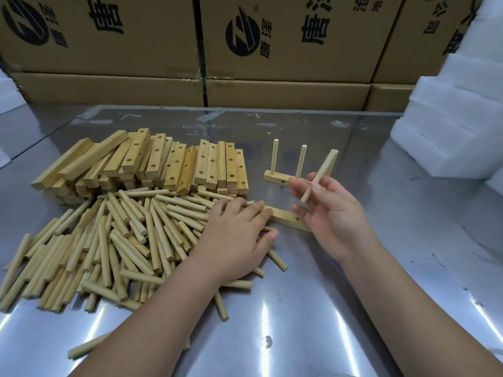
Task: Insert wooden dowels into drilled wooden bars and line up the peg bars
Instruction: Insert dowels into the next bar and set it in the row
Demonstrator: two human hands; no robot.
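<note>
Stacked cardboard cartons (285,44) wall off the back of a shiny steel tabletop (313,308), with white foam blocks (457,126) at the right. At the right hand (330,213), thumb and fingers (298,186) are pinched on a single dowel (318,176), held tilted in the air above the near drilled bar (288,217), which lies flat with a hole showing near the hand. The left hand (239,235) lies palm down with fingers spread, pressing the bar's left end and resting on the loose dowel pile (114,240); it grips nothing that can be seen. Just behind stands a finished peg bar (275,177) with upright pegs, and to the left a heap of drilled bars (163,167). The likely trouble: the dowel is slanted, so pushed in at that angle it could jam or skid the bar on the slick metal, and a sliding bar could knock the peg bar behind it or scatter nearby dowels.
</note>
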